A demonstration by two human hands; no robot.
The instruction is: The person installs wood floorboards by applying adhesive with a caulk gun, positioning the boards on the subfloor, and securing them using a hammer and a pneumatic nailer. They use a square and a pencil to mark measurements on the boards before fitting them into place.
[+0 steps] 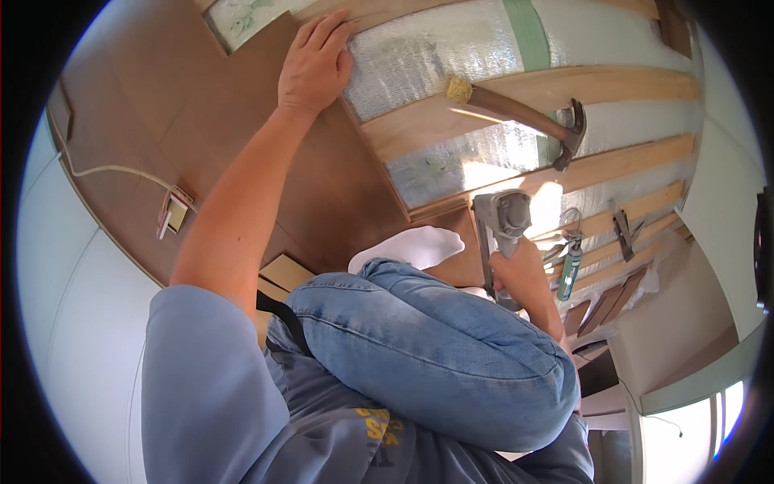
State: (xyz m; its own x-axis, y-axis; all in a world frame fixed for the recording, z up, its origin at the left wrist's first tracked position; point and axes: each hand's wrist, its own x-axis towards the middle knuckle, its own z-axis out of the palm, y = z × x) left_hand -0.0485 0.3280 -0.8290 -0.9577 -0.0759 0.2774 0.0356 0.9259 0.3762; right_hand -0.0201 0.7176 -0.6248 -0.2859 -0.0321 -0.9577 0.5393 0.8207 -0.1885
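Note:
My left hand point(314, 68) rests with fingers extended on the edge of brown floor planks point(185, 97), beside exposed silvery foil sheeting point(419, 56). My right hand point(516, 274) grips a grey nail gun point(504, 214), whose nose meets the end of a brown board beside my white-socked foot point(407, 246). A claw hammer point(520, 113) with yellow wrapping on its handle end lies across the pale battens point(629, 81) above the nail gun. To the right of my right hand lie a green tube in a caulking gun point(571, 266) and a dark metal tool point(625, 234).
At the left, a cable runs to a small box point(176, 210) in the planks, near a white wall point(81, 306). My bent knee in jeans fills the lower middle. Loose brown boards point(613, 302) are at the right, near a bright opening point(685, 444).

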